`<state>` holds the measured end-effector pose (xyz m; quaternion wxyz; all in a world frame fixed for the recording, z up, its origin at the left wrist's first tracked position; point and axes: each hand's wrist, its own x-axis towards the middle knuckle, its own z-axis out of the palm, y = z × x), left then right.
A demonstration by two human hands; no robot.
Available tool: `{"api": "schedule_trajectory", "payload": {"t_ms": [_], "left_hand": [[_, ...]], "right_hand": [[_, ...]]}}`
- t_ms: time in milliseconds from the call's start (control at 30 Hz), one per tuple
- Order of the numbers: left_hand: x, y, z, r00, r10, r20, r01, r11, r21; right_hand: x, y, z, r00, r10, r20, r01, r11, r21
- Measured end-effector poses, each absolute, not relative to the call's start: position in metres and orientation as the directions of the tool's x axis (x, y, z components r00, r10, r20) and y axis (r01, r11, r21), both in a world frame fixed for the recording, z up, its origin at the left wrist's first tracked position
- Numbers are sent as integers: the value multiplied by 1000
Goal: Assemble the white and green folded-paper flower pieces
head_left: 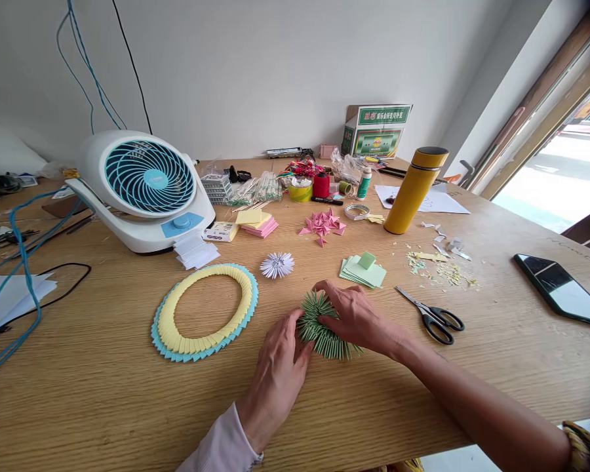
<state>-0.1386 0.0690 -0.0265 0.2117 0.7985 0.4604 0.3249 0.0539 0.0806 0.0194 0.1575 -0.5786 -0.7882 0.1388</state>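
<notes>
The green paper fan (pixel 324 339), a cluster of narrow folded strips, lies flat on the wooden surface (pixel 103 393) near its front edge, just right of the middle. Its long axis runs on a slant from the far left to the near right. The pointed strip ends splay outward, those at the far end toward the back of the surface and those along the near edge toward the person.

Both hands hold it between them. The left hand (pixel 278 370) comes in from below with bent fingers, its fingertips pressed against the fan's left edge. The right hand (pixel 356 318) lies over the fan's right side, fingers curled down onto the strips and thumb tucked against them.

Black-handled scissors (pixel 435 318) lie closed just to the right of the right hand. A stack of green paper squares (pixel 361 270) sits just beyond the fan. A yellow and blue paper ring (pixel 204 313) lies to the left, with a small white paper starburst (pixel 276 265) behind it. Farther back are pink folded pieces (pixel 323 225), a yellow flask (pixel 413 190) standing upright, and a white desk fan (pixel 145 190).
</notes>
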Motion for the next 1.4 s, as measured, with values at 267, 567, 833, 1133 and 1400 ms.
{"api": "schedule_trajectory", "payload": {"t_ms": [267,567,833,1133,1400], "left_hand": [[-140,70,-29,375,874,309,587,-482,650],[-141,69,-29,383,877,291,561,-471,681],[-140,65,-35,399,863,311,566,-498,657],[-141,66,-32,426,833,353,572,-550,609],[-131,82,-21,358,826,436,583,-562,586]], "right_hand": [[55,80,20,-297,950,94,868,310,-387],[56,82,22,-303,950,74,860,306,-409],[51,80,23,-294,950,109,860,312,-404],[57,78,22,-346,933,96,833,353,-426],[55,77,27,-364,927,92,835,368,-410]]}}
